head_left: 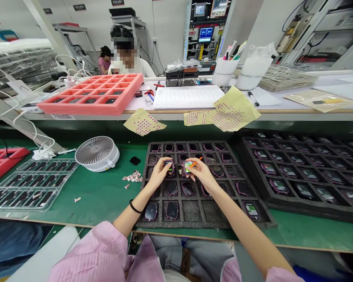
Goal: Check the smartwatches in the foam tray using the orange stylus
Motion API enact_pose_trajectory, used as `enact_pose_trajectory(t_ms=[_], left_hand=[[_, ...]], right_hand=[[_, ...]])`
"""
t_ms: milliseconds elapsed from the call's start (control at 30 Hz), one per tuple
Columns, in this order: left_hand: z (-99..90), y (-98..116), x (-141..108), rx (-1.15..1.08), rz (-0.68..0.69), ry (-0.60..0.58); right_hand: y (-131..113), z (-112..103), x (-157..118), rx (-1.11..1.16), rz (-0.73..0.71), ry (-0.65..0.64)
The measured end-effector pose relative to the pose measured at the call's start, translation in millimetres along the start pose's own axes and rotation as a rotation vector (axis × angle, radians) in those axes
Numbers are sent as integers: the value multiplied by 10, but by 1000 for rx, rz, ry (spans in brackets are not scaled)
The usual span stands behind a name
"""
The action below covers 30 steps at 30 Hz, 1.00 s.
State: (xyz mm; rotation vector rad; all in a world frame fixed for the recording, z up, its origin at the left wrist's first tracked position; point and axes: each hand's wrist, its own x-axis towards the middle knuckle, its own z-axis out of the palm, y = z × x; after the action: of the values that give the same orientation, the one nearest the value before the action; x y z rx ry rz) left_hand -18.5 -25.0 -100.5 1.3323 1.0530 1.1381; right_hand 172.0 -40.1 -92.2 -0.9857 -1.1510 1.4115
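Observation:
My left hand (pixel 160 173) is shut on a small watch-shaped device (pixel 169 166) with a dark rim and lit screen. My right hand (pixel 202 173) grips a second such device (pixel 188 167), and a thin orange tool or strip (pixel 196 161) sticks out between its fingers. Both hands hover over a dark grey foam tray (pixel 191 211) with square cells. Many cells hold similar devices with purple-pink rims, and a few cells hold none. A matching foam tray (pixel 285 205) full of devices lies to the right.
Left of the tray are a white desk fan (pixel 97 153), a small black object (pixel 134 160), paper scraps (pixel 133 176) and a clear plastic tray (pixel 32 185). Yellow sheets with pink labels (pixel 143 122) hang over the shelf edge. Behind stands a red foam tray (pixel 90 94); people sit beyond.

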Motion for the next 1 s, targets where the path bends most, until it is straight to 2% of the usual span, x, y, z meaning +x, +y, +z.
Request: enact_pose_trajectory(t_ms=[167, 300, 500, 633, 767, 1000], left_hand=[[2, -12, 6, -20, -6, 1], [13, -44, 1, -29, 43, 19], [12, -88, -16, 7, 95, -76], [0, -103, -3, -2, 105, -49], [-9, -107, 8, 3, 108, -23], [4, -103, -1, 43, 115, -34]], right_hand=[[-31, 11, -19, 14, 2, -42], [-29, 0, -26, 33, 8, -87], [27, -19, -8, 72, 3, -129], [26, -13, -11, 102, -3, -174], [5, -12, -18, 115, 13, -138], [0, -16, -4, 30, -14, 14]])
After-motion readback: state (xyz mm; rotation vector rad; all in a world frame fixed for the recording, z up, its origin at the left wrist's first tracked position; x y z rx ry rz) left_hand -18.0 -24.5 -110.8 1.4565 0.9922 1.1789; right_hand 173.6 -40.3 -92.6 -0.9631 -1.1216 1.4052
